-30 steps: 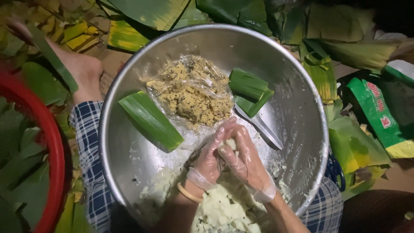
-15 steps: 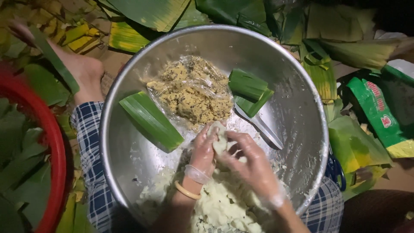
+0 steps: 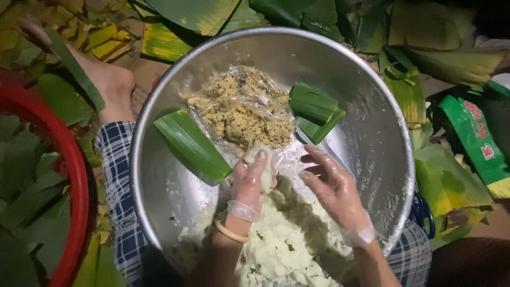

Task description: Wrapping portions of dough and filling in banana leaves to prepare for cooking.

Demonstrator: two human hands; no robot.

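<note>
While a small lump of white dough (image 3: 261, 166) sits pinched in the left hand (image 3: 254, 180) over the steel bowl (image 3: 372, 138) centre, the right hand (image 3: 332, 187) hovers open, fingers empty. Most dough (image 3: 281, 244) remains heaped at the near edge; the yellow filling (image 3: 241, 109) and leaf strips (image 3: 192, 144) look unused.

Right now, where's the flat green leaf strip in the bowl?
Head view: the leaf strip lies diagonally on the left inner wall of the metal bowl, just left of the plastic-wrapped yellow filling and above-left of the left hand.
</note>
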